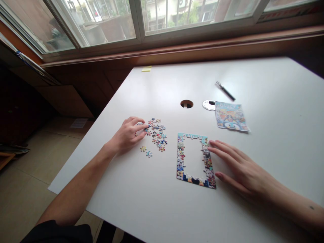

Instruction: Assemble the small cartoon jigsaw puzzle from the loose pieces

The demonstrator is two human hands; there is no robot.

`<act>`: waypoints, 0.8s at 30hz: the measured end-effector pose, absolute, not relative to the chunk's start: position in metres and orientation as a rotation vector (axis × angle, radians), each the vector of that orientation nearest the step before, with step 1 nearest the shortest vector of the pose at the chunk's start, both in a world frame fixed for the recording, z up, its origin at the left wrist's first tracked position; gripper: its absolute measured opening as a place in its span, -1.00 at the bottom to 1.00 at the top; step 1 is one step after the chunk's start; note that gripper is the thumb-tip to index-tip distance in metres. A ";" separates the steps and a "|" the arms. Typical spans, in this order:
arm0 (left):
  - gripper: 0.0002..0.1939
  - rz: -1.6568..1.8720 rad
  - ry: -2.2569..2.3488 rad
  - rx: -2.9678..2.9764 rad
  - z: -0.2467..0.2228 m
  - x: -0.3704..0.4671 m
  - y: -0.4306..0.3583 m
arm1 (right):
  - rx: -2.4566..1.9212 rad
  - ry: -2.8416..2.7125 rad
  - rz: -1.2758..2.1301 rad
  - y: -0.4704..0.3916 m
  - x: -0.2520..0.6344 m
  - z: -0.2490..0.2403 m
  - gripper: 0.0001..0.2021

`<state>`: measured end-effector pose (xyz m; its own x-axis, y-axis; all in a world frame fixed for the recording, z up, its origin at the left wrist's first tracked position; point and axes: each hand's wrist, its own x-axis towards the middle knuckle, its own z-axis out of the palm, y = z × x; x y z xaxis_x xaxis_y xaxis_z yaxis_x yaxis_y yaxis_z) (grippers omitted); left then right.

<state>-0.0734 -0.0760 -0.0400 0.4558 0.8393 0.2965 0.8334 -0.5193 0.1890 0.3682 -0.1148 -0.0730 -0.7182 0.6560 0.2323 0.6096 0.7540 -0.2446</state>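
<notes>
Loose jigsaw puzzle pieces (158,135) lie in a heap left of the middle of the white table. My left hand (130,133) is at the heap's left side, fingers bent and apart, fingertips touching or just above the outer pieces. Nothing clearly shows in its grasp. Two stray pieces (149,154) lie below the heap. To the right, joined border pieces form an upright rectangular puzzle frame (180,162), with bare white inside. My right hand (238,165) rests along the frame's right edge, fingers stretched out, fingertips at the border.
A crinkled printed picture sheet (231,116) lies beyond my right hand, overlapping a silver round cover (208,105). Left of it is a round hole (186,104) in the white table (162,209). A black pen-like object (225,90) and a yellow sticky note (146,69) lie farther back.
</notes>
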 end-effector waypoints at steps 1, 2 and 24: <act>-0.76 0.570 1.520 2.669 -0.039 -0.072 -0.077 | -0.990 -2.648 0.225 -0.115 0.368 -0.072 -0.34; -0.77 0.586 1.515 2.662 -0.039 -0.070 -0.077 | -0.995 -2.647 0.232 -0.115 0.367 -0.072 -0.34; -0.71 0.377 1.559 2.686 -0.040 -0.058 -0.073 | -0.992 -2.637 0.247 -0.116 0.364 -0.070 -0.37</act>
